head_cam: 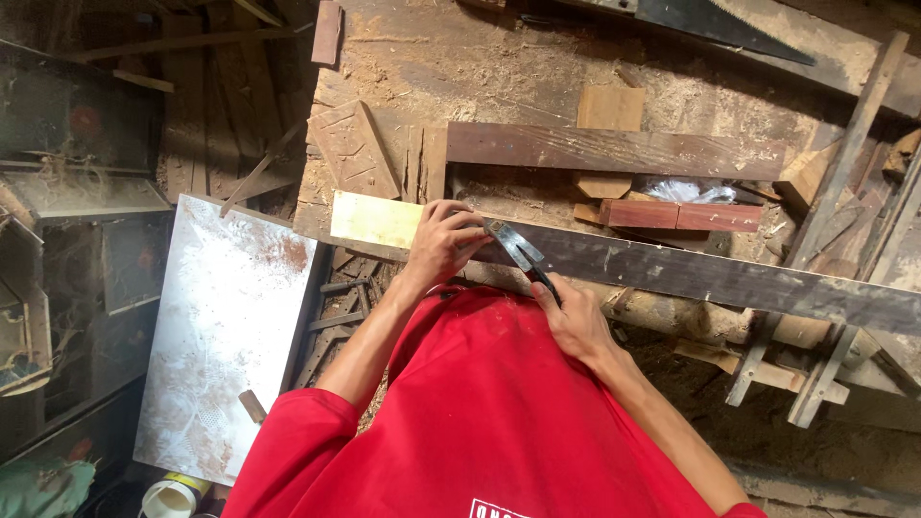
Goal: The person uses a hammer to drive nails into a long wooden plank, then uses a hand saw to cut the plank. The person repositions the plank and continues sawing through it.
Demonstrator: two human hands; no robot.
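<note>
A long dark plank [710, 276] with a pale yellowish left end [374, 219] lies across the sawdust-covered workbench [480, 67]. My left hand [443, 240] presses down on the plank near that pale end, its fingertips touching the flat grey blade of a small metal tool [513, 245]. My right hand [576, 318] grips the tool's black handle at the plank's near edge. What kind of tool it is I cannot tell. My red shirt fills the bottom of the view.
A dark board [614, 149] and two reddish blocks [681, 216] lie behind the plank. A handsaw [720, 24] rests at the top right. A white dusty panel [230, 326] leans at the left. Slats and offcuts [815, 374] crowd the right side.
</note>
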